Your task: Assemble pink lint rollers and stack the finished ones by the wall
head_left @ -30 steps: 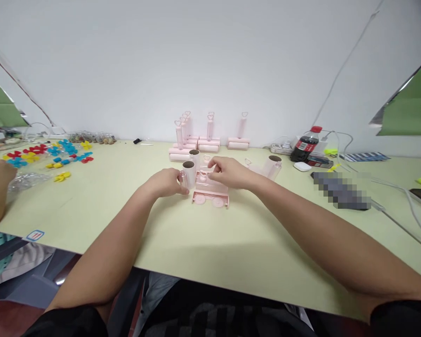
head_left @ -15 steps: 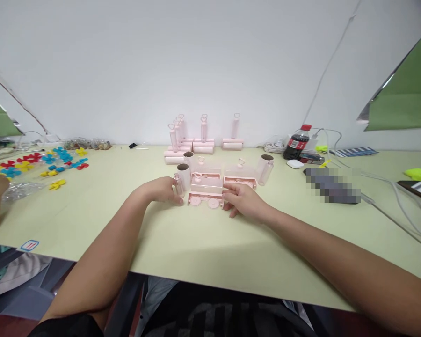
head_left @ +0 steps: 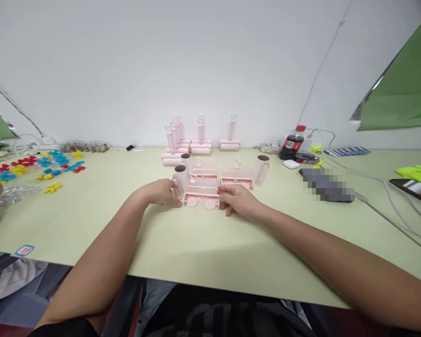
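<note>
We find the wheeled pink frame (head_left: 201,200) on the table (head_left: 210,248), in front of the person, between the two hands. The chief risk, in our judgement, is a skewed or shifted frame: should the right hand (head_left: 236,201) press at its end with nothing bracing the other, it could slide or turn. It would then likely knock the upright near tube (head_left: 177,187) or the white roll (head_left: 181,176) just beside it. The tube, tall on a narrow foot, looks the easiest to topple, and a stray brush of the left hand (head_left: 161,193) would suffice.

As to the hands: the right is partly spread, with fingertips at the frame's right end. We cannot tell whether it pinches the frame or only touches it. The left is moderately curved, thumb and fingers about the near tube; we cannot establish whether it grips.

Further out, a second pink frame (head_left: 236,181) sits behind the right hand, with a right-hand tube (head_left: 263,174) near its far end. A sideways sweep of that hand could disturb both. Pink units with upright handles (head_left: 200,149) stand by the wall, well apart from the hands, as does the bottle (head_left: 293,144) to the right. We rate both low risk.
</note>
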A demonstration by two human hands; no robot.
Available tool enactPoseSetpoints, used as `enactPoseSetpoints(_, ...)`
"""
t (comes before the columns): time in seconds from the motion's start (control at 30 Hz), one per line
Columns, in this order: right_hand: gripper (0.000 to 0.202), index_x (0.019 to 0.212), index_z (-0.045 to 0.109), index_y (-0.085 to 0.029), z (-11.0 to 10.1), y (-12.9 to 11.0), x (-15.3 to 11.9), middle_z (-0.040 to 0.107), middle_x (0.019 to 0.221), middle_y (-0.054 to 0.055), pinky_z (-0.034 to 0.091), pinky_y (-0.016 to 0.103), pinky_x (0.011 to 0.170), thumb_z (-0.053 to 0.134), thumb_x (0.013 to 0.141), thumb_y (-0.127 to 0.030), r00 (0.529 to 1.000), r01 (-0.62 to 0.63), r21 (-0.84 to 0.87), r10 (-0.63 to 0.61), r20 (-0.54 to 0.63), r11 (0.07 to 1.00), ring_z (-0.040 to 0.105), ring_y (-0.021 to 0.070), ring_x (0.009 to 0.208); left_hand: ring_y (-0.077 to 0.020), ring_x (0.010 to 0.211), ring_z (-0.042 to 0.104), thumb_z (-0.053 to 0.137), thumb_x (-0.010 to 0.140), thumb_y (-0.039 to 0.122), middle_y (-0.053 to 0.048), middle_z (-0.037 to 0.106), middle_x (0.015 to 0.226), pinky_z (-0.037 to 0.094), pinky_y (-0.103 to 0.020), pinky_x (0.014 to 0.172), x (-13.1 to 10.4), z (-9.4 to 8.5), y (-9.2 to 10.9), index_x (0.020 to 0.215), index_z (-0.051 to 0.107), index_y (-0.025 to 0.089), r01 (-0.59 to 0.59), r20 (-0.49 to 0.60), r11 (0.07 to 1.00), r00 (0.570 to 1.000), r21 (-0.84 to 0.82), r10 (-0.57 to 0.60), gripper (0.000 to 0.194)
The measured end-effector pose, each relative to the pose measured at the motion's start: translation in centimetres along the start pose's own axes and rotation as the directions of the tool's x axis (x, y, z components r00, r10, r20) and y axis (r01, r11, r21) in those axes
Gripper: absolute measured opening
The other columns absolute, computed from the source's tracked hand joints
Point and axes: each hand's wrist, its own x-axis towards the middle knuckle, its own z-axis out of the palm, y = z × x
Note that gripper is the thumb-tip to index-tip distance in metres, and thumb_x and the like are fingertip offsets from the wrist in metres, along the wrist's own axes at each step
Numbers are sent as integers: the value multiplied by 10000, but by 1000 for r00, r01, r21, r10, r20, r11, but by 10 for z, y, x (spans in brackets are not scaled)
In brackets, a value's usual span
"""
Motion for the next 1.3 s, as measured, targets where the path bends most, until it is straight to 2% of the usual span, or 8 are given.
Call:
enactPoseSetpoints(0.2,204,958,666,-156,-2,-1,1,659,774,52,579,232,496,610,768,-201,1000,19,-3,-19,24,1000,654,162,709,-257,820,668,718,599,540,-80,695,1002,475,-292,649,-9,-8,-3,1098,653,221,-14,49,1000,999,-28,15,596)
enactPoseSetpoints(0.4,302,1093,640,-161,-10,-13,8,697,1015,95,504,238,400,560,822,-268,967,144,-220,-185,-178,965,650,148,620,-261,860,663,684,629,556,-110,687,1086,451,-294,683,-31,-23,2,1243,600,190,28,-64,1000,998,-5,-28,720)
enactPoseSetpoints(0.53,286,1072,660,-170,-35,-54,31,712,1001,74,555,316,667,491,864,-268,862,228,-528,-422,-281,818,663,172,730,-254,729,644,662,638,565,-113,702,933,390,-298,564,-45,-21,11,892,679,179,111,-134,992,986,57,-103,462)
enactPoseSetpoints(0.67,380,1213,617,-150,-73,-105,78,591,1304,136,438,410,1000,526,848,-201,794,178,-714,-527,-302,677,581,273,1123,-207,562,572,582,719,533,-64,657,658,302,-296,491,-65,-10,32,596,583,188,60,-117,982,992,179,-39,366)
enactPoseSetpoints(0.87,477,1304,558,-158,-113,-132,151,502,1389,178,475,478,969,676,846,-218,847,-79,-846,-412,-336,527,522,338,1215,-189,638,617,649,715,526,-25,731,767,349,-262,510,-88,29,79,907,740,237,-396,197,907,910,145,365,359)
enactPoseSetpoints(1.0,346,1248,569,-166,-120,-129,187,597,1242,94,544,437,865,585,947,-338,860,-199,-881,-355,-367,429,626,223,1038,-192,647,640,682,725,505,-28,757,794,361,-253,505,-81,52,93,1051,737,255,-476,260,875,859,88,441,414)
enactPoseSetpoints(1.2,351,1249,569,-164,-131,-132,223,596,1244,98,543,437,866,594,941,-332,879,-211,-912,-338,-335,353,625,228,1042,-140,667,643,688,745,356,-11,753,874,446,-217,582,-68,67,87,1134,713,274,-551,290,822,771,-145,568,398)
enactPoseSetpoints(1.3,352,1247,570,-162,-138,-135,231,597,1243,100,543,436,866,596,940,-332,890,-185,-925,-342,-301,331,625,228,1041,-116,611,594,694,745,377,-3,728,835,437,-199,547,-64,72,84,1114,720,272,-523,257,816,777,-245,575,385)
